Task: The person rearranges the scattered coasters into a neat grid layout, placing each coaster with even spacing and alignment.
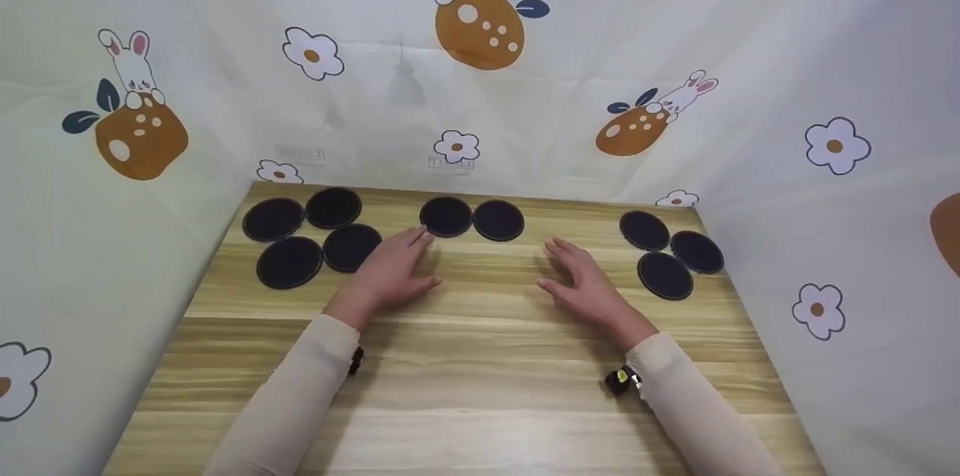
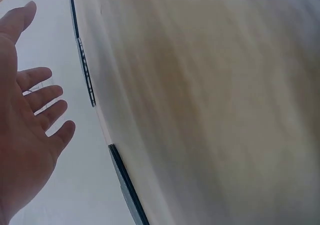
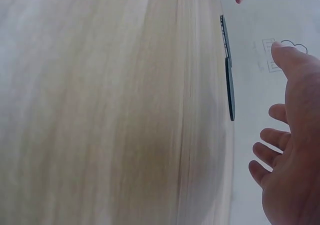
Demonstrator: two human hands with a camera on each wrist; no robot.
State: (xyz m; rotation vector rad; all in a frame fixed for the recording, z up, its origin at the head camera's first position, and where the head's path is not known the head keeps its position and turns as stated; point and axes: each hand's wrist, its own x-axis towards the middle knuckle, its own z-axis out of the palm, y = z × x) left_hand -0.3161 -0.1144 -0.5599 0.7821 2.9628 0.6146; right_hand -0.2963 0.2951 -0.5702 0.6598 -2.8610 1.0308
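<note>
My left hand hovers over the wooden table with fingers extended and thumb apart, holding nothing. It is nearest the left cluster of several round black discs, partly covering the edge of one. In the left wrist view the same hand shows its spread fingers. Facing it, my right hand also has relaxed, extended fingers around bare air; the right wrist view shows this hand too. Two black discs lie side by side at the back middle. Three more black discs form a cluster at the back right.
A wood-grain table spans the space below both arms. Pale cloth printed with rabbits, oranges and flowers hangs behind it and along both sides. Each wrist wears a small dark device.
</note>
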